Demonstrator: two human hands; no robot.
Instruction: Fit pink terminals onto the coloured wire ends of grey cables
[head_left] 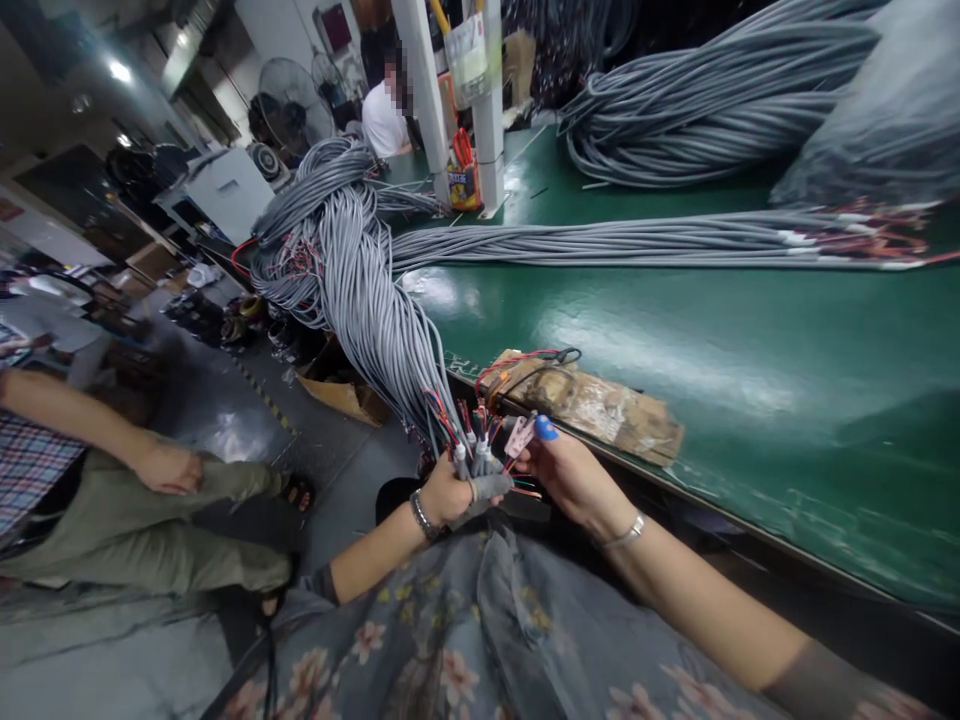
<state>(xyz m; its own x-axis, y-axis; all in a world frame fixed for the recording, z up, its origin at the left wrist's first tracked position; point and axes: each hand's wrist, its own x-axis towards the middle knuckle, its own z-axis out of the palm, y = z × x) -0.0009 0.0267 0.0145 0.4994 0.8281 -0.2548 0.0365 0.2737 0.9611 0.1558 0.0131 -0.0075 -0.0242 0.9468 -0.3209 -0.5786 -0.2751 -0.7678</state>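
Note:
My left hand (448, 492) is wrapped round the ends of several grey cables, whose stripped tips with thin coloured wires (480, 425) stick up above the fingers. A grey covering is on its thumb. Just to the right, my right hand (559, 468) pinches a small pale pinkish piece (519, 436) beside the wire ends; its exact kind is unclear. A blue cover (545, 428) sits on one fingertip of this hand. From my left hand the thick bundle of grey cables (375, 280) runs up and left onto the bench.
A worn wooden block (607, 405) with red and black leads lies at the edge of the green bench (712, 330). More grey cables (600, 243) stretch along it, with a large coil (705, 110) behind. A person (112, 480) sits at left; another (386, 115) is farther back.

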